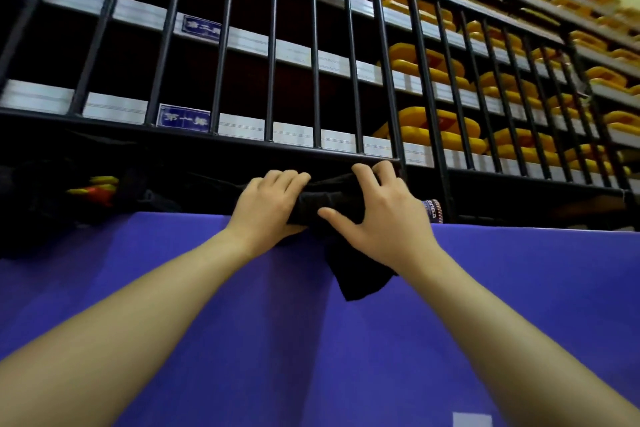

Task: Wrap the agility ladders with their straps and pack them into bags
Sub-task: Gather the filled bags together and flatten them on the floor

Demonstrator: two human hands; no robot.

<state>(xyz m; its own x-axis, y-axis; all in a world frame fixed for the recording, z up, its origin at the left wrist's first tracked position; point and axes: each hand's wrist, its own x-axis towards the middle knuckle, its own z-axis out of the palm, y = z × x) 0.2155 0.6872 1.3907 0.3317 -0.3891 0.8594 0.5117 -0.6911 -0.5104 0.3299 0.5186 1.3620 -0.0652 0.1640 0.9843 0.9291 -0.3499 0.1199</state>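
Seen from a head camera looking forward and down over a purple table (pixel 214 340). Two bare forearms reaching out to the table's far edge. At that edge, a black bag (pixel 329 204), bunched and rolled, gripped between both hands. Left hand (pixel 266 206) on the bag's left end, fingers curled over the top, thumb hidden underneath. Right hand (pixel 381 215) on the bag's right end, fingers bent over the far side, thumb stretched leftward across the near face, pressing the cloth. A loose flap of the bag hanging toward the viewer from under the right wrist, lying flat on the table. Contents of the bag not visible. Just right of the right hand, at the table's far edge, a small dark band (pixel 433 210) with pale lettering, partly hidden. Beyond the table's far edge, black metal railings (pixel 313 55) with upright bars, and behind them grey shelves (pixel 242 128) with blue labels (pixel 183 118). On the shelves to the right of the table's middle, stacks of yellow items (pixel 440 128) with red patches, too blurred to name. Past the table's far left corner, in shadow, a yellow and red bundle (pixel 95 189) among dark cloth. At the table's near edge, a small white patch (pixel 471 419).
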